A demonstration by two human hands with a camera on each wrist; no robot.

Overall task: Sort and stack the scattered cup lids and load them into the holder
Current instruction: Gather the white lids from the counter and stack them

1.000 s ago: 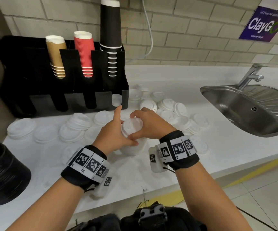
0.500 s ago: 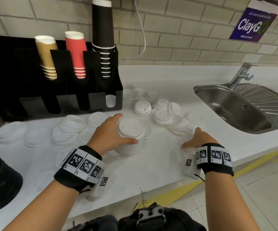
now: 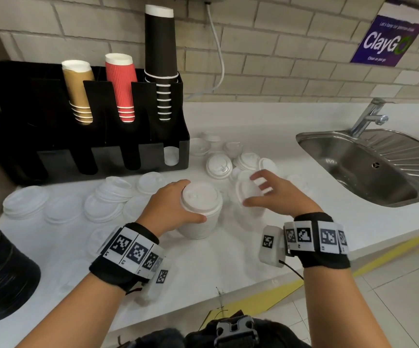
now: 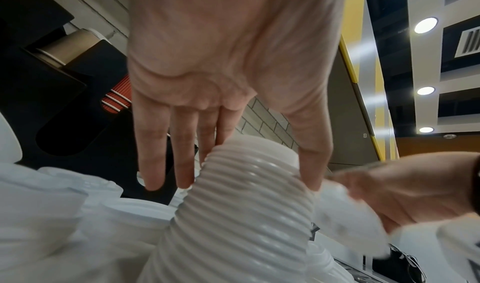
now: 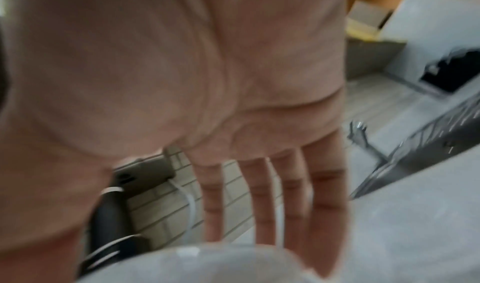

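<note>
R hand [image 3: 276,194] has come back in from the front edge of the counter [image 3: 228,259], where it reached half a sec ago, and now carries a single lid [image 3: 247,188] toward the lid stack [image 3: 199,209]; fingers spread, lid pinched between thumb and fingers, though wrist view is too blurred to confirm grip. L hand [image 3: 172,207] still wrapped round the stack mid-counter, thumb one side, fingers the other, steadying it upright. So stacking continues, one lid at a time. Plenty of loose lids [image 3: 218,167] left near the holder [image 3: 90,136]; holder's lid slots look mostly unfilled, loading prob. not begun.
</note>
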